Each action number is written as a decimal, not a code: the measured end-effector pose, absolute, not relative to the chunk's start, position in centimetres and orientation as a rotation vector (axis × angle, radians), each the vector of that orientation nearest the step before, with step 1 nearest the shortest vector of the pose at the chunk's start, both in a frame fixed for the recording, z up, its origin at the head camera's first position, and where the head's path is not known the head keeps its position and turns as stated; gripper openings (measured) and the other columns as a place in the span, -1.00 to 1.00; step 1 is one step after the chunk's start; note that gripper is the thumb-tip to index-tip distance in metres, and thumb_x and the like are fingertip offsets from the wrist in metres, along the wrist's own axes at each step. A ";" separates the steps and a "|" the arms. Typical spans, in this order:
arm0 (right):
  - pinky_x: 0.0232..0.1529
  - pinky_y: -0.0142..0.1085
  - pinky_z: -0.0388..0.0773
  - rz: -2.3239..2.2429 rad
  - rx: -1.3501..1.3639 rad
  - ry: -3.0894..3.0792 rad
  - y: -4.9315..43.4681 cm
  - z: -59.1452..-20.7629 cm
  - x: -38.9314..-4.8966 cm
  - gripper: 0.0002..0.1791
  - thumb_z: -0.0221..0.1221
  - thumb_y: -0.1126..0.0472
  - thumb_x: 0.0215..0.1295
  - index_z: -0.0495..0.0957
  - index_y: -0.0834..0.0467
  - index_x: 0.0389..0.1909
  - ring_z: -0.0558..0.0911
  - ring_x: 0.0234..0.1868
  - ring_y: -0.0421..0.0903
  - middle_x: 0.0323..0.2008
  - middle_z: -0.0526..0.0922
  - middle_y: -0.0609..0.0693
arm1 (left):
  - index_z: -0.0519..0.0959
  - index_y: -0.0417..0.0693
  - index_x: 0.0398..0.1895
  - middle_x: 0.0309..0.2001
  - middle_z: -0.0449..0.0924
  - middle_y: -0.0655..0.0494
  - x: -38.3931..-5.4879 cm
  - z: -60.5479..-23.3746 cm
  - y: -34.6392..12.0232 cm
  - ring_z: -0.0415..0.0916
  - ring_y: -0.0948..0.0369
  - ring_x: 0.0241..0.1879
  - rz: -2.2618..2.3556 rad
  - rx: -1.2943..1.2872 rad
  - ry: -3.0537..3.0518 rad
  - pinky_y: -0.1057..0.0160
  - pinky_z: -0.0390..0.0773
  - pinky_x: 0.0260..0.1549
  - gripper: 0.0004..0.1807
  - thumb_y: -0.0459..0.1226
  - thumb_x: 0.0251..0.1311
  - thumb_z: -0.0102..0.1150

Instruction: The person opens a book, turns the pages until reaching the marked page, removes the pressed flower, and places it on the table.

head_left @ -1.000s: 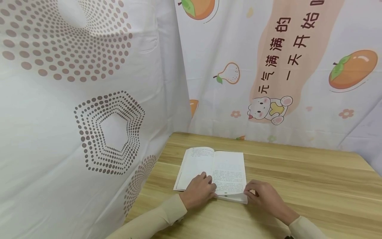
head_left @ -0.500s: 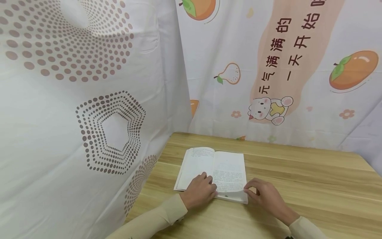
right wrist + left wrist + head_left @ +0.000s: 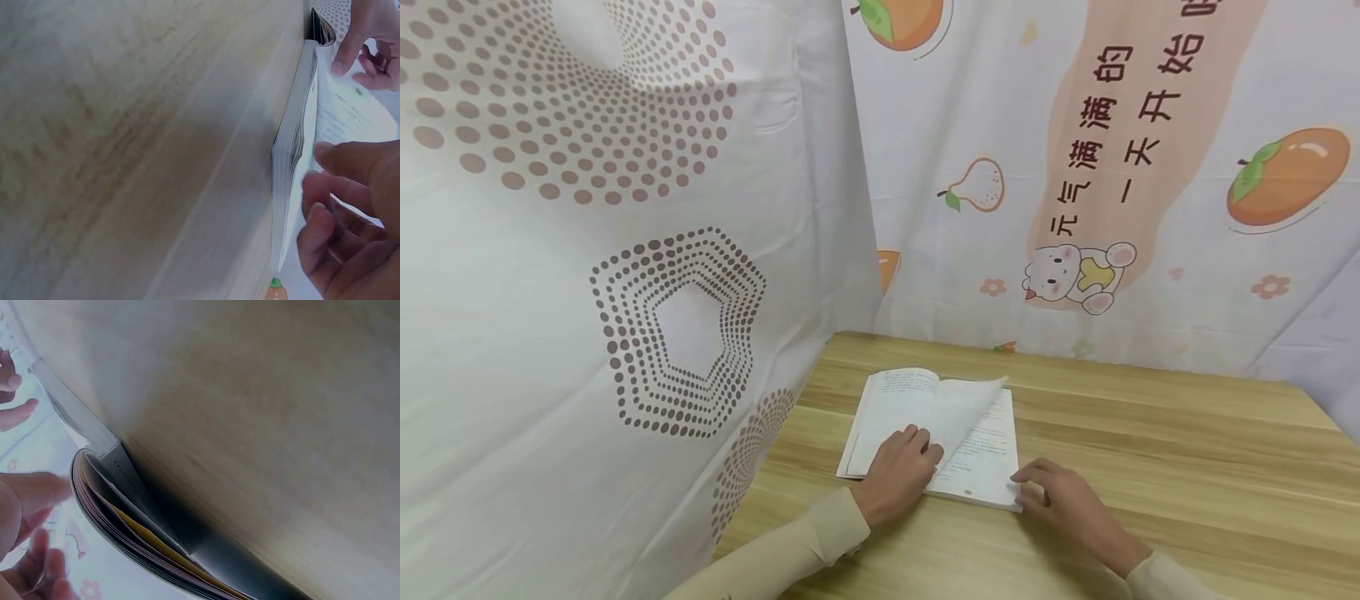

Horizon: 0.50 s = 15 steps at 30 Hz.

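An open paperback book (image 3: 985, 471) lies on the wooden table, with printed text on both sides. One page (image 3: 964, 410) stands lifted from the right half, slanting leftward with its far corner in the air. My left hand (image 3: 898, 473) rests over the lower left half by the spine, fingers loosely bent beside the lifted page. In the left wrist view its thumb (image 3: 40, 487) reaches to the curved page edges (image 3: 119, 528). At the lower right corner is my right hand (image 3: 1063, 500), fingers loosely bent and nothing between them; the right wrist view shows its fingertips right by the page block (image 3: 289, 162).
Wood-grain table (image 3: 1180, 450) extends to the right of the book and in front of it. A white dotted curtain (image 3: 805, 250) hangs along the left side. Behind the table hangs another curtain (image 3: 925, 250) printed with fruit and a cartoon bear.
The page my right hand pinched at its lower right corner has been let go and swung up and leftward, baring the page under it. My left fingers have shifted slightly left.
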State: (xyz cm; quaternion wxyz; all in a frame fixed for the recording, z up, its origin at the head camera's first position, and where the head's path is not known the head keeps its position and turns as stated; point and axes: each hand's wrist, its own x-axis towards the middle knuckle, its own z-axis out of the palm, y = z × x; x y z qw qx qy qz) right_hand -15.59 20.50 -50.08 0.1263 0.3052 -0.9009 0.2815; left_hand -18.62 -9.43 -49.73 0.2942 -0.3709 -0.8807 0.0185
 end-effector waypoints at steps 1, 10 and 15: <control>-0.47 -0.43 0.47 0.803 0.891 -2.640 20.5 -50.1 -15.5 -0.75 0.47 0.33 0.13 0.73 0.17 -0.15 0.41 -0.45 -0.43 -0.15 0.68 -0.03 | 0.73 0.04 -0.29 -0.35 0.47 0.16 -18.6 -49.7 -9.4 0.30 0.24 -0.37 0.048 -0.998 -2.339 0.39 0.25 -0.46 -0.95 -0.32 0.27 0.36; -0.19 -0.22 0.67 0.629 0.952 -2.681 20.5 -50.3 -15.5 -0.81 0.50 0.28 0.11 0.77 0.12 -0.23 0.68 -0.20 -0.18 -0.17 0.68 -0.11 | 0.79 0.07 -0.42 -0.32 0.58 0.20 -18.7 -50.1 -9.3 0.28 0.20 -0.33 0.139 -1.048 -2.352 0.33 0.27 -0.41 -0.86 -0.35 0.22 0.34; -0.27 -0.29 0.66 0.601 0.995 -2.618 20.4 -50.3 -15.5 -0.87 0.48 0.35 0.12 0.78 0.10 -0.33 0.67 -0.27 -0.24 -0.23 0.69 -0.13 | 0.74 0.02 -0.53 -0.36 0.59 0.18 -18.5 -50.1 -9.4 0.31 0.19 -0.33 0.128 -1.062 -2.391 0.31 0.30 -0.41 -0.82 -0.34 0.20 0.27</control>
